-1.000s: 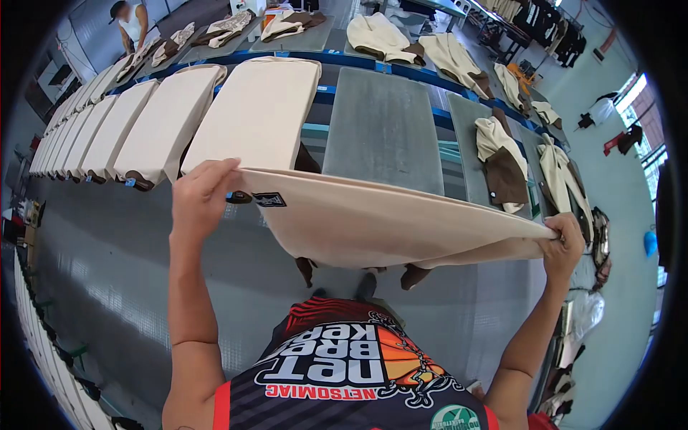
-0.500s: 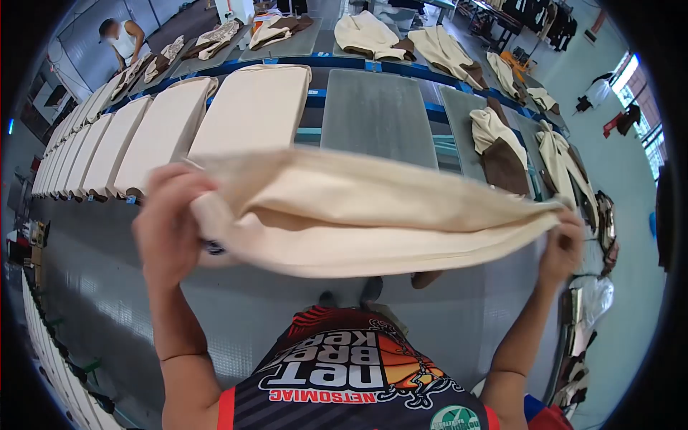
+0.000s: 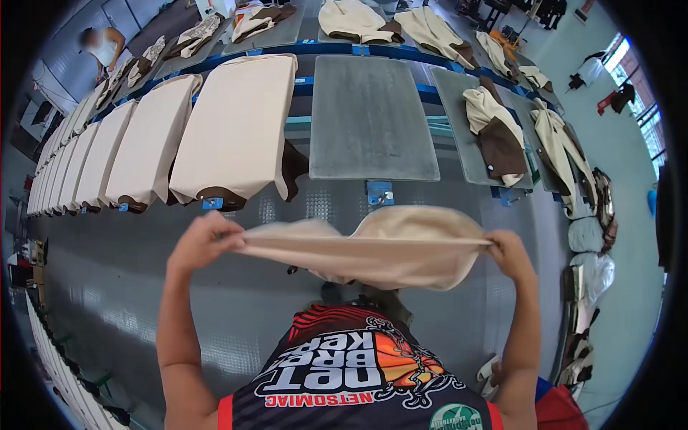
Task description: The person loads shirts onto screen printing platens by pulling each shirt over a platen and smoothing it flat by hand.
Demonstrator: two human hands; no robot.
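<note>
A cream garment [image 3: 373, 259] hangs stretched between my two hands, its top edge pulled nearly straight and a rounded fold standing up behind it. My left hand [image 3: 208, 240] pinches the garment's left end. At its right end, my right hand [image 3: 510, 254] grips the edge with fingers closed. Beyond the cloth lies a bare grey board [image 3: 374, 118], apart from the garment, with a blue clamp [image 3: 380, 193] at its near end.
Boards covered in cream cloth [image 3: 236, 129] line up to the left. On a board at the right rests a cream and brown garment [image 3: 500, 143]. More garments [image 3: 355, 20] lie on the far row. Another person [image 3: 104, 49] stands at the far left.
Both hands have moved inward and the right one lower, bringing the garment down and away from the grey board's near end. The garment's opening has turned, and its top edge is now straighter.
</note>
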